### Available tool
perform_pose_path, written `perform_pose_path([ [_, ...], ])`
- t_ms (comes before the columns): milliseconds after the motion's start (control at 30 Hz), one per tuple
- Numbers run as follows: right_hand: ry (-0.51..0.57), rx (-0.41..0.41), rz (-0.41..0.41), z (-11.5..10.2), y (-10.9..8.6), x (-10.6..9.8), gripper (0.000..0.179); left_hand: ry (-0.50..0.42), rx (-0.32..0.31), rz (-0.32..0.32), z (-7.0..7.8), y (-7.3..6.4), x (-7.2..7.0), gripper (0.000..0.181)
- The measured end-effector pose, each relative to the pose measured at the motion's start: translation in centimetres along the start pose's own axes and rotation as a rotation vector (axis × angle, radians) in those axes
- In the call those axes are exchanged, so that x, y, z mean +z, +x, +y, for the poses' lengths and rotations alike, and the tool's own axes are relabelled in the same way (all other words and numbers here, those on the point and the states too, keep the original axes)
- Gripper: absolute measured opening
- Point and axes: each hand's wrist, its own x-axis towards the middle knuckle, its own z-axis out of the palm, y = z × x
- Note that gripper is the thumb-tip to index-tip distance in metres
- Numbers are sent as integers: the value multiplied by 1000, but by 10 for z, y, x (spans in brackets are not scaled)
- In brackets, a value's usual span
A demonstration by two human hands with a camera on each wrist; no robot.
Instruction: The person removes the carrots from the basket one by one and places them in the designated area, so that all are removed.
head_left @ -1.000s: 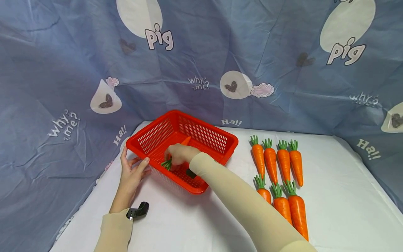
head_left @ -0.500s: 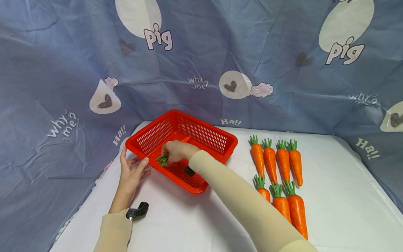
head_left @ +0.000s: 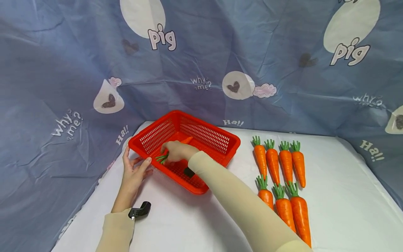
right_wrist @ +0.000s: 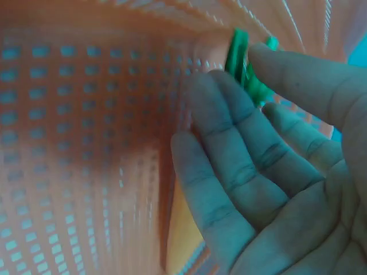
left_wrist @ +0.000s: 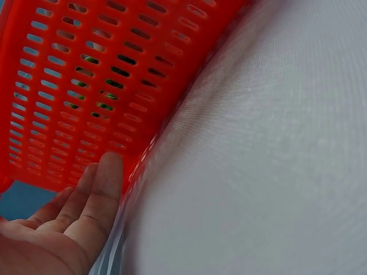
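A red basket (head_left: 234,138) with slotted walls stands on the table, tilted slightly in the head view. My left hand (head_left: 133,174) rests at its near left corner, thumb at the rim and fingers nearly straight against the outer wall (left_wrist: 57,123). My right hand (head_left: 176,151) reaches inside, over a carrot whose green leaves (head_left: 161,159) show by the thumb and whose orange end (head_left: 187,140) shows beyond the hand; the middle is hidden. In the right wrist view, the fingers are spread apart and loose, with the thumb overlapping the leaves (right_wrist: 235,51).
Several carrots (head_left: 285,162) lie side by side in a row to the right of the basket. Nearer, another row of 3 carrots (head_left: 300,217) is partly covered by my right sleeve (head_left: 233,196). A blue printed cloth (head_left: 201,63) hangs behind the white table (head_left: 340,196).
The right hand and the carrot's leafy end have moved slightly up and left inside the basket, and its fingers have loosened. The left hand stays at the basket; the head view shifted slightly.
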Motion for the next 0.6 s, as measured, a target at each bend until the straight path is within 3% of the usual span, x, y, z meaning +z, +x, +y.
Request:
perform_pose_path([
  [100, 75, 7, 0, 9, -2, -11, 41, 7, 12, 2, 1, -1, 1, 100],
  [200, 92, 23, 55, 23, -3, -20, 33, 9, 15, 5, 1, -1, 2, 100],
  [400, -51, 38, 190, 47, -1, -28, 31, 7, 15, 2, 1, -1, 1, 101],
  [600, -184, 36, 190, 53, 2, -27, 44, 4, 20, 3, 1, -1, 1, 100],
])
